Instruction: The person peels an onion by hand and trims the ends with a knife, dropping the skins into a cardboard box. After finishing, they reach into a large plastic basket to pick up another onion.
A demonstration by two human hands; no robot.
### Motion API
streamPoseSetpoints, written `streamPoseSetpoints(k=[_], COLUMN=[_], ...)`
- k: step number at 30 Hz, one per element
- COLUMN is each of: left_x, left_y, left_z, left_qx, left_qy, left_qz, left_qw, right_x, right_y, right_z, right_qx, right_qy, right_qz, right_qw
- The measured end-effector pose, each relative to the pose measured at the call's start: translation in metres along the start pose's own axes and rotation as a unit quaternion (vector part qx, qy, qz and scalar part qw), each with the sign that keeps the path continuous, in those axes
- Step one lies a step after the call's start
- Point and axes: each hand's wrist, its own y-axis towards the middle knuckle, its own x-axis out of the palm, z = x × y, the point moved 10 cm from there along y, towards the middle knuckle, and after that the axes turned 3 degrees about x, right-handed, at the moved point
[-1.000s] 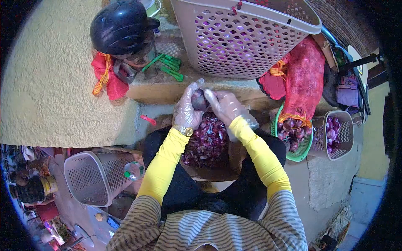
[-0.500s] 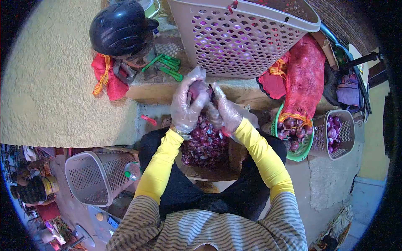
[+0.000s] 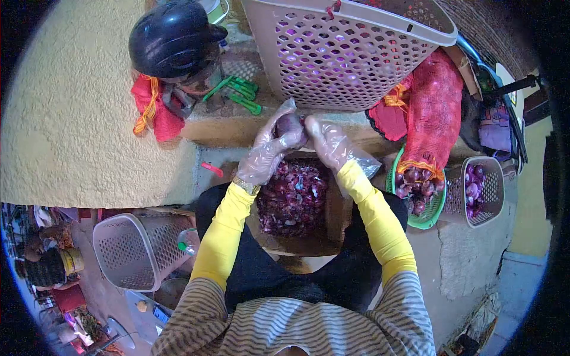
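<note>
A red onion (image 3: 290, 130) is gripped in my left hand (image 3: 267, 148), which wears a clear plastic glove. My right hand (image 3: 330, 142), gloved too, touches the onion's right side with its fingers closed; whether it pinches a tool or a bit of skin is too small to tell. Beneath both hands, between my knees, a box (image 3: 335, 219) holds a heap of onion skins and purple pieces (image 3: 292, 199).
A large perforated basket (image 3: 356, 98) stands ahead on a ledge, left of a red mesh onion sack (image 3: 436, 107). Onions fill a green basket (image 3: 424, 222) and a small crate (image 3: 493, 190) at right. A black helmet (image 3: 172, 41), green-handled tools (image 3: 240, 92) and another basket (image 3: 124, 255) lie left.
My left hand has shifted slightly lower, still with the onion. My right hand has moved up against the onion, and its fingers have drawn in. More of the heap shows.
</note>
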Motion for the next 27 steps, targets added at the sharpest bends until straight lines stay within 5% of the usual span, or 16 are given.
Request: streamPoseSetpoints(k=[25,27], left_x=[0.015,0.012], left_y=[-0.004,-0.004], left_z=[0.007,0.016], left_qx=[-0.043,0.011], left_qy=[-0.066,-0.003], left_qz=[-0.023,-0.007], left_qw=[0.997,1.0], right_x=[-0.025,-0.02], right_y=[-0.017,-0.013], right_z=[-0.034,-0.026], right_qx=[-0.06,-0.047], right_qy=[-0.193,-0.169], right_qz=[0.057,0.046], right_qw=[0.978,0.983])
